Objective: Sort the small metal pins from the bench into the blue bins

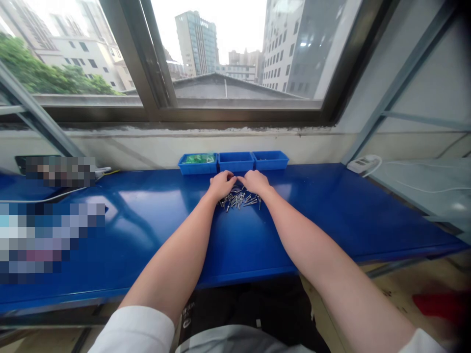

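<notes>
On the counter [246, 245], a pile of metal pins [237, 200]

Left grip [221, 184] and right grip [256, 181] curl over its far edge, perhaps hemming it in; whether either holds any, I cannot tell. Blue bins [235, 165] sit just beyond, likely for easy reach.

No text can be read for certain. On the dark cloth [253, 308] at the near side, small white lettering [189, 310] runs along the left edge, with a rounded white mark [187, 323] just nearer; the letters are too small and blurred to make out.
</notes>
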{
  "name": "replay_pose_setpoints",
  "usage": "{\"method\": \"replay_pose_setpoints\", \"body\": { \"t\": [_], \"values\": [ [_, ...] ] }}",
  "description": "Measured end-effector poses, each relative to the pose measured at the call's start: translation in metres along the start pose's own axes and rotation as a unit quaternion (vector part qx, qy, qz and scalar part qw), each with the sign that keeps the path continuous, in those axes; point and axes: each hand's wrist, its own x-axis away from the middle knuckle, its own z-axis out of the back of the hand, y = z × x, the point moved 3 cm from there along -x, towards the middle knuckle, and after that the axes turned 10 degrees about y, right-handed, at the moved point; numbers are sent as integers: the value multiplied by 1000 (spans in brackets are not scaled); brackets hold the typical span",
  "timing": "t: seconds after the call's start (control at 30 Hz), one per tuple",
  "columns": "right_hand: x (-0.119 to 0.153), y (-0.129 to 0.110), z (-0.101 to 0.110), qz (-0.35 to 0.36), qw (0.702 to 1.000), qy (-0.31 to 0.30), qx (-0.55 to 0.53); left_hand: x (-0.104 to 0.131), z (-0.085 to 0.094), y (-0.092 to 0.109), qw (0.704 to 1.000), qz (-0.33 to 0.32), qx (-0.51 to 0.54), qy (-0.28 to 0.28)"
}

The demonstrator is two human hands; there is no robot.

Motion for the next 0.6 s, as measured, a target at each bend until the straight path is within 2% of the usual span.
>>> {"method": "replay_pose_setpoints", "body": {
  "t": [0.13, 0.43, 0.6],
  "values": [
    [0, 5, 4, -23, 999, 12, -42, 2, 2, 2, 1000, -11, 26, -5],
    [-2, 2, 1, -68, 993, 35, -86, 9, 8, 12, 992, -99, 69, -46],
    [0, 1, 3, -70, 991, 48, -104, 9, 9, 14, 992, -93, 62, -65]
  ]
}}
